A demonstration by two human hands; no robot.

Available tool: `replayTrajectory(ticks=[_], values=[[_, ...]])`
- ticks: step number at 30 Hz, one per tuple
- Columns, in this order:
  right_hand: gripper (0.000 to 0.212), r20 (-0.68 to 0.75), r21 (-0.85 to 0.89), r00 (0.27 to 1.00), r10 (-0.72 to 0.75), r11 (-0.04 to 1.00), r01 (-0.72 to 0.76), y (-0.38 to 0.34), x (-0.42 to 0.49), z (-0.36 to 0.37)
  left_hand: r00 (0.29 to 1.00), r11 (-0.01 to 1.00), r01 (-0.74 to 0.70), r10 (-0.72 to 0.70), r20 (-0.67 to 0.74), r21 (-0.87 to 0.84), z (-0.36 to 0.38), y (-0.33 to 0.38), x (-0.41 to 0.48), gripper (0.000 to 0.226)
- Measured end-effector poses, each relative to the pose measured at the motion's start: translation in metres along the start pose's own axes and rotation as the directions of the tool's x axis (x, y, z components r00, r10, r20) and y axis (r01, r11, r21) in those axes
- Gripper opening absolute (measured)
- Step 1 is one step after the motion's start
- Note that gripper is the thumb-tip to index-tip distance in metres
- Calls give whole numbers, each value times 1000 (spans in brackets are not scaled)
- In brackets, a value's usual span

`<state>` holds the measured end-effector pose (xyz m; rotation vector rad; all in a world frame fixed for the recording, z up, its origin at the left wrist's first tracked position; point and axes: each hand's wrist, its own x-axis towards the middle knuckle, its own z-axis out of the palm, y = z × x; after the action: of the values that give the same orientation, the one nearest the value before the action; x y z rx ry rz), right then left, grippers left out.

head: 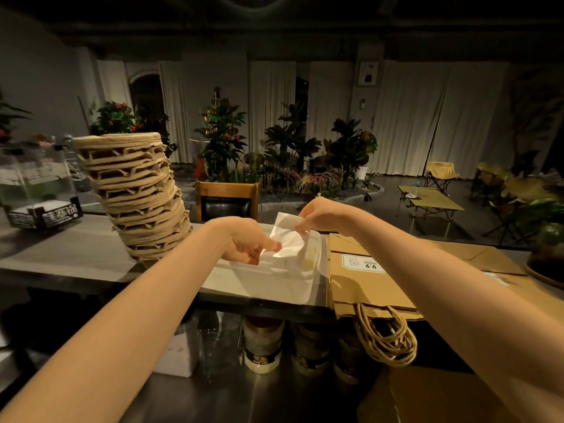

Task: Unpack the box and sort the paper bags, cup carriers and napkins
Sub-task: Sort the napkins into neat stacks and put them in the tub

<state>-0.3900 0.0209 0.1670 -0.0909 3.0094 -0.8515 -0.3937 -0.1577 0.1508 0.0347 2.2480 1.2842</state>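
A white napkin (pixel 287 239) is held over a clear plastic tub (pixel 308 279) on the counter. My left hand (pixel 247 242) pinches its lower left corner and my right hand (pixel 317 216) pinches its upper right corner. A tall leaning stack of pulp cup carriers (pixel 137 193) stands to the left of the tub. Flat brown paper bags (pixel 360 285) with twisted rope handles (pixel 387 340) lie to the right, handles hanging over the counter's front edge. A corner of the cardboard box (pixel 427 395) shows at the bottom right.
The grey counter (pixel 70 248) runs left to right. A black labelled tray (pixel 45 216) and a clear case sit at far left, a dark bowl (pixel 546 264) at far right. Jars and bottles (pixel 262 346) stand on the shelf under the counter.
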Motion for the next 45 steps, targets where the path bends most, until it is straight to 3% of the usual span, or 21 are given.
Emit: replayTrajectory(ticks=[7, 12, 17, 20, 23, 28, 31, 36, 40, 45], values=[[22, 18, -246, 1000, -4, 969, 8, 18, 11, 12, 995, 969, 103, -99, -27, 224, 23, 7, 7, 48], [23, -53, -380, 998, -24, 925, 2, 23, 14, 16, 994, 942, 104, -107, -7, 320, 33, 12, 10, 44], [46, 20, -634, 999, -50, 771, 52, 24, 8, 25, 997, 848, 78, -66, -41, 524, 46, 16, 18, 51], [45, -2, -713, 978, -208, 686, 145, 19, 0, 27, 999, 825, 46, -25, -45, 563, 50, 19, 18, 57], [29, 3, -680, 967, -256, 708, 189, 13, -4, 27, 1000, 810, 4, 1, -8, 586, 54, 19, 13, 59], [27, 57, -719, 990, -128, 683, 130, 6, -10, 38, 995, 634, -16, 84, -49, 773, 63, 17, 11, 54], [27, 52, -697, 995, -84, 710, 97, 5, -13, 36, 988, 597, 23, 110, -110, 802, 66, 16, 8, 51], [26, 65, -670, 997, -51, 738, 81, -7, -35, 32, 975, 626, 45, 144, -172, 779, 69, 16, -8, 52], [28, 11, -603, 997, -82, 795, 72, -23, -60, 22, 917, 652, -22, 315, -244, 758, 65, 27, -35, 33], [32, -122, -371, 977, -174, 921, 118, -41, -103, 3, 803, 837, -242, 456, -383, 490, 60, 29, -80, 20]])
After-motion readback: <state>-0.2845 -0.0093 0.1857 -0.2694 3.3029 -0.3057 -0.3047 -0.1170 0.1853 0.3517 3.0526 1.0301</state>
